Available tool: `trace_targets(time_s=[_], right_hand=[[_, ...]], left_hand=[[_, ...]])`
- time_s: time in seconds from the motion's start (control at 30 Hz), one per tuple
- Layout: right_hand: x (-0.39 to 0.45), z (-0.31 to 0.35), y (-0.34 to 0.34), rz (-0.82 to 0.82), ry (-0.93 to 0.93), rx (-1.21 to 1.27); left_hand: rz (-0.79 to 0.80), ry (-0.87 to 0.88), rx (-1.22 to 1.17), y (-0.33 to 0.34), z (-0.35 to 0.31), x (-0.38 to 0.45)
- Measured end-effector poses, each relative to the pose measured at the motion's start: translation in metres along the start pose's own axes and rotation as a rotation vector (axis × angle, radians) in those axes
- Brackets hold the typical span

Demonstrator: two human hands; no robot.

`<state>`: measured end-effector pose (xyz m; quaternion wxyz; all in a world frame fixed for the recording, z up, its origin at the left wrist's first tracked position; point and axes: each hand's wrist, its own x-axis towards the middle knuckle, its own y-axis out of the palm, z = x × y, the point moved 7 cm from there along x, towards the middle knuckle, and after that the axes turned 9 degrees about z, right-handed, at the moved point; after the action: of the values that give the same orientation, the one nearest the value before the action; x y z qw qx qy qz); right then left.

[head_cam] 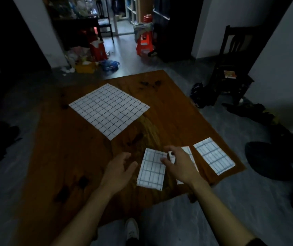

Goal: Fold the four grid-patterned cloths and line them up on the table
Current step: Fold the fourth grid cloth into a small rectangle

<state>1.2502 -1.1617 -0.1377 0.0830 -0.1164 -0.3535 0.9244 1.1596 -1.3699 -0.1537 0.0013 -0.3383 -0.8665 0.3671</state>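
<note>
One white cloth with a dark grid (109, 110) lies spread flat on the far part of the wooden table (67, 157). Three folded grid cloths sit in a row near the table's right front edge: one (151, 170) in front of me, one (189, 153) mostly hidden under my right hand, and one (214, 155) furthest right. My left hand (120, 168) hovers just left of the nearest folded cloth, fingers apart, holding nothing. My right hand (178, 162) hangs over the middle folded cloth with fingers curled loosely and apart, gripping nothing.
The table is low and stands on a grey floor. A dark chair (231, 68) is at the back right, dark clothes (259, 112) lie on the floor to the right, and red stools (144, 43) with clutter fill the back. My shoe (132, 229) shows below the table's front edge.
</note>
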Motion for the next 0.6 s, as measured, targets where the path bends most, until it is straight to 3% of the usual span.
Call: trace_targets(time_s=[0.27, 0.47, 0.6], right_hand=[[-0.014, 0.082, 0.060, 0.097, -0.230, -0.073], [-0.033, 0.164, 0.143, 0.266, -0.293, -0.163], [-0.051, 0.242, 0.213, 0.295, -0.362, -0.195]], left_hand=[[-0.217, -0.112, 0.030, -0.066, 0.045, -0.103], [-0.392, -0.210, 0.082, -0.127, 0.105, -0.199], [-0.454, -0.244, 0.062, -0.171, 0.159, -0.274]])
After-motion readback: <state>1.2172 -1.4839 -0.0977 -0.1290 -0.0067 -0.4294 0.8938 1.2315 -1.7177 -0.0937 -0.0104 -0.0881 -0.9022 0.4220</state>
